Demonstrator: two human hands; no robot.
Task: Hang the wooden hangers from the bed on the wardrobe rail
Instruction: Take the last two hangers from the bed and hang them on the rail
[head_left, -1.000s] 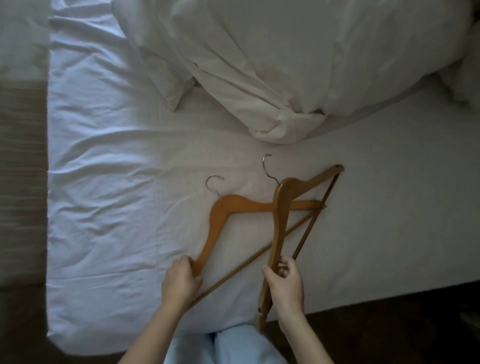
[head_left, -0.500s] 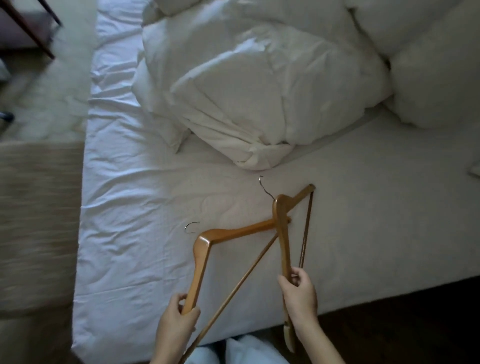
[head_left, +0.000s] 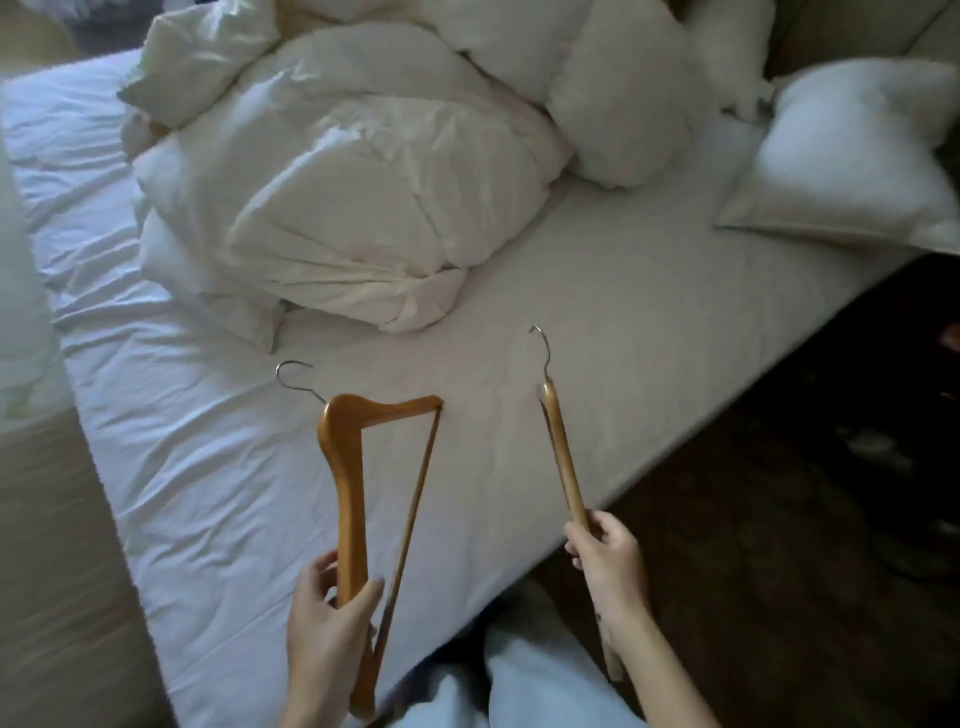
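Note:
Two wooden hangers with metal hooks are lifted above the white sheet of the bed. My left hand grips the lower arm of the left hanger, which shows its triangle shape and points its hook up and left. My right hand grips the right hanger, seen edge-on as a thin stick with its hook at the top. The two hangers are apart from each other. No wardrobe or rail is in view.
A crumpled white duvet lies on the bed's middle, with pillows at the far right. Dark wooden floor runs along the bed's right edge. My legs in pale trousers are at the bottom.
Both hangers lay crossed on the sheet a second ago; now each hand has lifted one and they are separated. The view has swung right, showing more pillows and floor.

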